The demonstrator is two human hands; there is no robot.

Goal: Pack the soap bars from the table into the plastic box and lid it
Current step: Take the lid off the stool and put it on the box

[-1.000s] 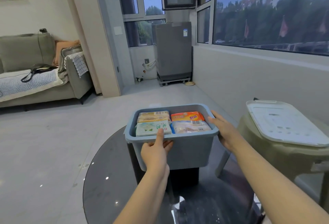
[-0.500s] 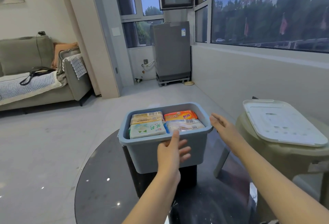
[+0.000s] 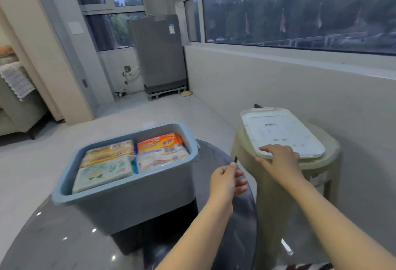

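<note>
The grey-blue plastic box [image 3: 132,203] stands open on the dark round glass table [image 3: 64,237]. Several wrapped soap bars fill it: a white-green one [image 3: 102,172], a yellow one [image 3: 109,151], an orange one [image 3: 159,141] and a pale one [image 3: 160,158]. The white lid [image 3: 282,132] lies flat on a beige plastic stool [image 3: 278,194] right of the table. My right hand [image 3: 278,160] rests on the lid's near left corner, fingers on top and thumb at the rim. My left hand [image 3: 225,181] hovers right of the box, fingers loosely curled, holding nothing.
A low wall under the window runs close behind the stool. A grey washing machine [image 3: 158,53] stands in the far corner. A sofa [image 3: 17,102] with a checked cloth is at the far left. Pale floor tiles lie beyond the table.
Both hands have let go of the box. My right hand swung right onto the lid on the stool, my left hand drifted right of the box, and the view turned right.
</note>
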